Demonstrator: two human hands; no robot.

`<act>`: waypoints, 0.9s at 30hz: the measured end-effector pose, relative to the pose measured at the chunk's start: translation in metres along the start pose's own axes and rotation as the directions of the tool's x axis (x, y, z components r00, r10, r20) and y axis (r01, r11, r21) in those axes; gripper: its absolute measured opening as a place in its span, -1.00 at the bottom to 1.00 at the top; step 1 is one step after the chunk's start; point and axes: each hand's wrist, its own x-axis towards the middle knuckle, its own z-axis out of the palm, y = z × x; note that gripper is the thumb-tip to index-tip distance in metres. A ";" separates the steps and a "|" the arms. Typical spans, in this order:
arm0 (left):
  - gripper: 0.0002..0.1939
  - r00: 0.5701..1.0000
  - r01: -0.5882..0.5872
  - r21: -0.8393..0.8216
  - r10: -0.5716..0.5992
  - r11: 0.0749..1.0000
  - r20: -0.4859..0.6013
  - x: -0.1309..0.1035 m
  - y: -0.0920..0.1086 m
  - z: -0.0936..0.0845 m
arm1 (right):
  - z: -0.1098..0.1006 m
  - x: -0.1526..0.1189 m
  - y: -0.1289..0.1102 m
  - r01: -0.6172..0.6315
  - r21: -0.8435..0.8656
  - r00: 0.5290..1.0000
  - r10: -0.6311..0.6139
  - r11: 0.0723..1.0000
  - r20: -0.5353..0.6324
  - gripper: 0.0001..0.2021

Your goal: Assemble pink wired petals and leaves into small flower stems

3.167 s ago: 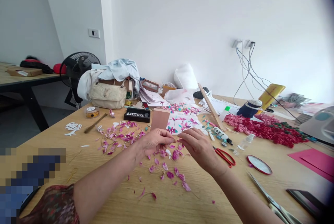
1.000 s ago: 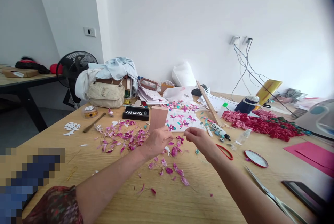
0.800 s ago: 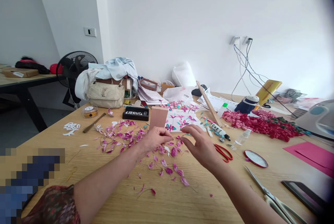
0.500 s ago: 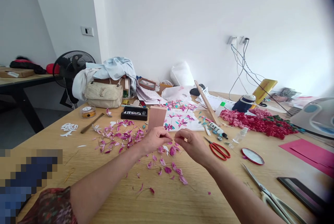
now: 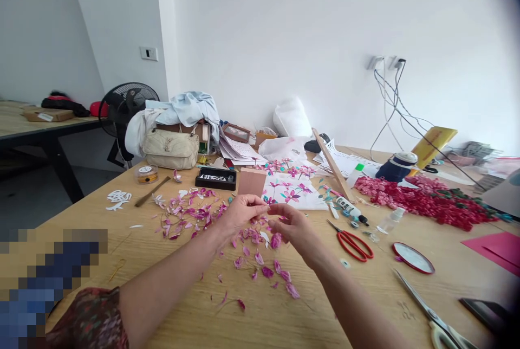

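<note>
Over the wooden table, my left hand [image 5: 244, 214] pinches thumb against forefinger; what lies between them is too small to make out. My right hand [image 5: 293, 225] has its forefinger reaching to the left fingertips, thumb apart below, and nothing visible held. Loose pink and magenta petals [image 5: 190, 213], some on thin stems, are scattered beneath and left of the hands. Just behind the left hand stands a brown-pink board [image 5: 251, 181]. Beyond the hands, finished-looking pink and teal flowers [image 5: 291, 195] lie on a white sheet [image 5: 317, 204].
Red-handled scissors [image 5: 354, 245], a round red-rimmed dish [image 5: 413, 258] and large shears [image 5: 426, 308] lie to the right. Further back are a glue bottle [image 5: 348, 206] and a red-pink flower heap [image 5: 426, 197]. A black tray [image 5: 215, 178] and cream handbag [image 5: 171, 148] sit at back left.
The view has shifted slightly left. My right thumb and forefinger have parted from their pinch, with the forefinger now meeting the left fingertips. A small pale disc shows beside the red-handled scissors.
</note>
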 end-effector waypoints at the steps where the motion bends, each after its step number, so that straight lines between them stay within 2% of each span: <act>1: -0.74 1.000 0.017 -0.019 -0.017 1.000 0.018 0.000 -0.001 0.001 | 0.005 0.003 0.002 0.022 0.025 0.999 -0.023 0.999 0.033 -0.71; 4: -0.73 0.996 0.073 -0.101 -0.066 0.992 0.066 -0.001 -0.005 0.002 | 0.011 0.009 0.009 0.058 0.052 0.997 -0.061 0.997 0.057 -0.76; 9: -0.67 0.974 0.212 -0.324 -0.171 0.922 0.149 -0.003 -0.007 0.000 | 0.004 0.005 0.017 0.061 0.143 0.998 -0.064 0.988 0.017 -0.71; 13: -0.65 0.961 0.249 -0.292 -0.200 0.923 0.189 -0.005 -0.003 -0.001 | 0.001 0.001 0.018 0.048 0.249 0.998 -0.037 0.967 -0.051 -0.68; 17: -0.66 0.978 0.132 -0.118 -0.110 0.984 0.179 -0.005 -0.004 0.002 | 0.002 0.001 0.021 0.049 0.309 0.996 -0.025 0.950 -0.081 -0.69; 21: -0.75 0.989 -0.008 0.030 0.003 1.000 0.151 -0.002 -0.012 0.007 | 0.005 0.002 0.025 0.036 0.349 0.999 -0.022 0.936 -0.044 -0.69; 24: -0.83 0.993 -0.058 0.089 0.048 0.994 0.111 0.000 -0.014 0.008 | 0.005 0.001 0.026 0.040 0.395 0.999 -0.030 0.918 -0.032 -0.70; 27: -0.81 0.994 -0.049 0.089 0.041 0.995 0.098 -0.001 -0.012 0.005 | 0.005 0.000 0.026 0.042 0.425 0.999 -0.035 0.904 -0.024 -0.73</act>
